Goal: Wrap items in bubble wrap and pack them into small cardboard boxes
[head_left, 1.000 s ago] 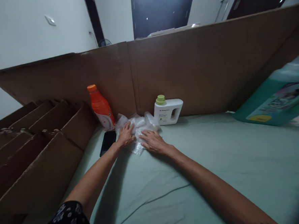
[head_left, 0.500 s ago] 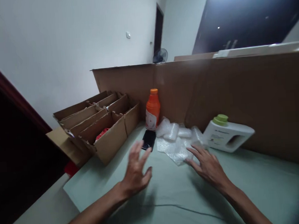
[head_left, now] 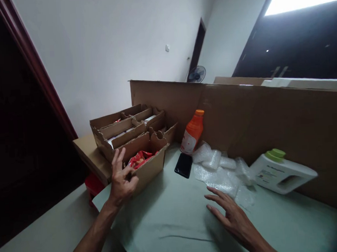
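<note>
My left hand (head_left: 122,179) is raised at the near side of a divided cardboard box (head_left: 151,169), fingers apart and holding nothing. Red packets (head_left: 140,159) lie in the box's nearest compartment, just beyond those fingers. White items (head_left: 120,134) show in compartments farther back. My right hand (head_left: 229,212) hovers above the table with fingers spread and nothing in it. Just past it lies a heap of bubble wrap (head_left: 218,175). A black phone (head_left: 184,165) rests flat to the left of the wrap.
An orange bottle (head_left: 193,132) leans behind the phone. At the right, a white jug with a green cap (head_left: 284,172) stands tilted against a tall cardboard panel (head_left: 242,125). A thin cord (head_left: 186,237) crosses the pale green table (head_left: 162,213). A red object (head_left: 94,185) shows below the box.
My left hand has moved left from near the phone to the cardboard box. My right hand has drawn back from the bubble wrap. The view has turned left and tilted.
</note>
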The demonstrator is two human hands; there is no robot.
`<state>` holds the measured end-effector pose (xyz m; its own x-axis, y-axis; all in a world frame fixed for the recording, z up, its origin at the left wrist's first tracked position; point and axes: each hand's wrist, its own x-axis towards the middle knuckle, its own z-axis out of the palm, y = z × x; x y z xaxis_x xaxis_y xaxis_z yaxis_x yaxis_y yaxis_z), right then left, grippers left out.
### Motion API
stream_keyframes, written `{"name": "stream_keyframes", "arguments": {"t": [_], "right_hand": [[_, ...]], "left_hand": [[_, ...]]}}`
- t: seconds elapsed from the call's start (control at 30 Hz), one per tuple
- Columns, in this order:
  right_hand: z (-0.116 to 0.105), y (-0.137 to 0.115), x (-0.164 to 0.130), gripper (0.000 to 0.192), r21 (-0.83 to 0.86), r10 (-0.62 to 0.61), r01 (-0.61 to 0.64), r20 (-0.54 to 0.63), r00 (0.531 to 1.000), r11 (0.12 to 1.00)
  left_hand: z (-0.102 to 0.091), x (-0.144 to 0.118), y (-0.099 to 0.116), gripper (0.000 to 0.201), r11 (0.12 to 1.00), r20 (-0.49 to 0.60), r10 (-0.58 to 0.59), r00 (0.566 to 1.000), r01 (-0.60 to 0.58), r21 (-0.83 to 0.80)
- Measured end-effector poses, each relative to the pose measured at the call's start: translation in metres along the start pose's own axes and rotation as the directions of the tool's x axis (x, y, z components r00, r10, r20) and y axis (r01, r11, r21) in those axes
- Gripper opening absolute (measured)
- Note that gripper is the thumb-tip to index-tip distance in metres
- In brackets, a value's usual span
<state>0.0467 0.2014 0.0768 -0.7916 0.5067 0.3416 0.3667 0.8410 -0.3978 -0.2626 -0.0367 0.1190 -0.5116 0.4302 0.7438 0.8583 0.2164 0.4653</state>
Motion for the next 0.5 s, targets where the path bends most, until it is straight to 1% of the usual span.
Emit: {"name": "stream_keyframes", "arguments": {"t": [0.03,0.07,0.1,0.13,0.17,0.2,0.23,0.27,0.3,0.33,0.4,0.43,0.47,0.5], "right_hand": [[-0.003,-0.007,0.001,0.032,0.017,0.005,-0.005,0.007,1.0,1.0],[-0.005,-0.014,0.002,0.032,0.039,0.017,-0.018,0.019,1.0,0.999],[-0.006,-0.02,0.003,0.032,0.066,0.034,-0.037,0.04,0.999,0.997],[-0.005,-0.027,0.003,0.033,0.095,0.049,-0.055,0.064,0.997,0.994],[-0.003,-0.033,0.003,0.033,0.122,0.055,-0.066,0.094,0.994,0.99],[0.002,-0.039,0.002,0.035,0.146,0.041,-0.06,0.128,0.991,0.988],[0.008,-0.045,0.001,0.037,0.167,0.009,-0.037,0.168,0.986,0.985],[0.017,-0.051,-0.003,0.041,0.188,-0.039,-0.001,0.211,0.977,0.982],[0.026,-0.057,-0.007,0.049,0.21,-0.094,0.041,0.249,0.964,0.977],[0.036,-0.063,-0.013,0.061,0.234,-0.142,0.077,0.275,0.951,0.969],[0.056,-0.079,-0.026,0.084,0.276,-0.184,0.104,0.282,0.942,0.956],[0.065,-0.087,-0.033,0.092,0.297,-0.183,0.099,0.27,0.945,0.95],[0.072,-0.097,-0.039,0.097,0.323,-0.179,0.091,0.257,0.95,0.942],[0.077,-0.106,-0.044,0.102,0.35,-0.171,0.077,0.249,0.953,0.934]], "left_hand": [[-0.012,-0.012,-0.003,0.011,0.999,-0.032,0.013,0.999,-0.014,-0.04],[-0.025,-0.026,-0.008,0.009,0.998,-0.079,0.0,0.997,-0.004,-0.059],[-0.037,-0.04,-0.012,0.007,0.998,-0.147,-0.038,0.988,0.029,-0.063],[-0.048,-0.053,-0.017,0.013,0.995,-0.229,-0.088,0.969,0.076,-0.063],[-0.056,-0.065,-0.021,0.028,0.989,-0.301,-0.141,0.943,0.125,-0.073],[-0.061,-0.076,-0.026,0.046,0.98,-0.345,-0.196,0.918,0.172,-0.1],[-0.064,-0.084,-0.03,0.063,0.964,-0.341,-0.26,0.903,0.222,-0.146],[-0.065,-0.091,-0.034,0.076,0.938,-0.287,-0.331,0.899,0.28,-0.205],[-0.063,-0.095,-0.038,0.084,0.899,-0.199,-0.403,0.893,0.345,-0.27],[-0.061,-0.099,-0.042,0.087,0.845,-0.086,-0.47,0.878,0.42,-0.33],[-0.056,-0.107,-0.053,0.083,0.727,0.124,-0.554,0.823,0.551,-0.41],[-0.055,-0.112,-0.059,0.078,0.688,0.194,-0.568,0.8,0.591,-0.421],[-0.054,-0.118,-0.065,0.073,0.676,0.235,-0.569,0.788,0.611,-0.413],[-0.053,-0.125,-0.072,0.068,0.69,0.261,-0.555,0.79,0.612,-0.386]]}}
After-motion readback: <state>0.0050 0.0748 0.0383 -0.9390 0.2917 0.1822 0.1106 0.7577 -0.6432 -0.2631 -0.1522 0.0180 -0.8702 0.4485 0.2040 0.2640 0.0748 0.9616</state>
